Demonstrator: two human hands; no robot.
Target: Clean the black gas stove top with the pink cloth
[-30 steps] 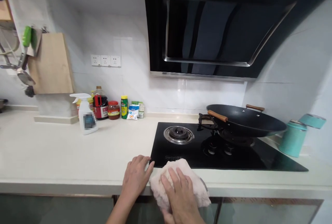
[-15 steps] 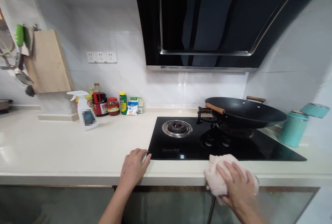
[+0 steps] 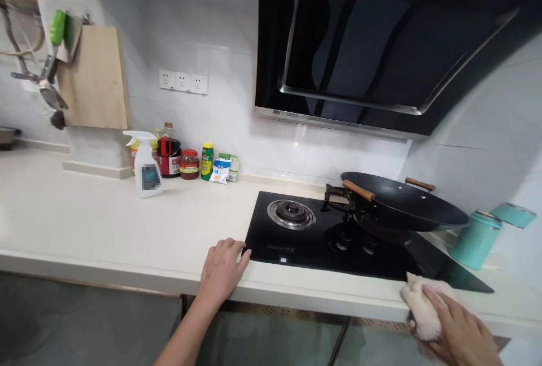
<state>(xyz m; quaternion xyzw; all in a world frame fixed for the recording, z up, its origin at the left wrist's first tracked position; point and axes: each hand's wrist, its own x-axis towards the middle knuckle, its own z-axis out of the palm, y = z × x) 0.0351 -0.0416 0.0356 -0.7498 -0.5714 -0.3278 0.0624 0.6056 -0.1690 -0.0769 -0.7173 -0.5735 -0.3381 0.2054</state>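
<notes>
A pale, crumpled cloth (image 3: 425, 312) is under my right hand (image 3: 459, 326), whose fingers curl over it at the counter's front edge. The cloth touches the front right part of the black gas hob (image 3: 313, 250). My left hand (image 3: 224, 270) rests on the white countertop (image 3: 186, 219) at the hob's front left corner, fingers loosely stretched and holding nothing. On the right burner sits a black wok (image 3: 406, 202) with wooden handles. The left burner (image 3: 292, 214) has nothing on it.
A white spray bottle (image 3: 147, 171) stands left on the counter, near a dark sauce bottle (image 3: 169, 154), a red-lidded jar (image 3: 189, 164) and seasoning packets (image 3: 221, 171). A teal canister (image 3: 476, 240) stands right. The range hood (image 3: 347, 44) hangs above; a cutting board (image 3: 95, 78) hangs left.
My right hand has slid the cloth to the right along the counter's front edge. The left hand stays at the hob's corner. The view has tilted slightly.
</notes>
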